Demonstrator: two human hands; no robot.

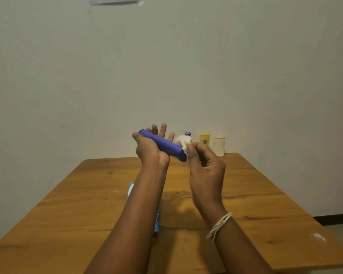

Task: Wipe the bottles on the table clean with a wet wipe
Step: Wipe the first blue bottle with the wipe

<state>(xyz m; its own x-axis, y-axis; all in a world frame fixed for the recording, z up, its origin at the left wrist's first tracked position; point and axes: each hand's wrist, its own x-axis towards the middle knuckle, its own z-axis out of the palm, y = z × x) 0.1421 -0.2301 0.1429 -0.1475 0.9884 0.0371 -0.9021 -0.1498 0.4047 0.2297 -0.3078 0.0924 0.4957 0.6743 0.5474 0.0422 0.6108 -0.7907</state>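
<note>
Up above the table, the right hand [203,167] pinches a crumpled white wet wipe [183,142] between thumb and fingers, pressing it on the near end of the blue bottle [162,144]. The left hand [152,147] carries this bottle across its palm, thumb over it, other fingers spread loosely behind. The bottle is tilted, well clear of the wooden table [87,194]. At the far edge stand a purple-capped bottle [188,133], a yellow bottle [204,140] and a white bottle [219,146]. A blue wipes pack [131,189] lies under the left forearm. Both table sides are free.
</note>
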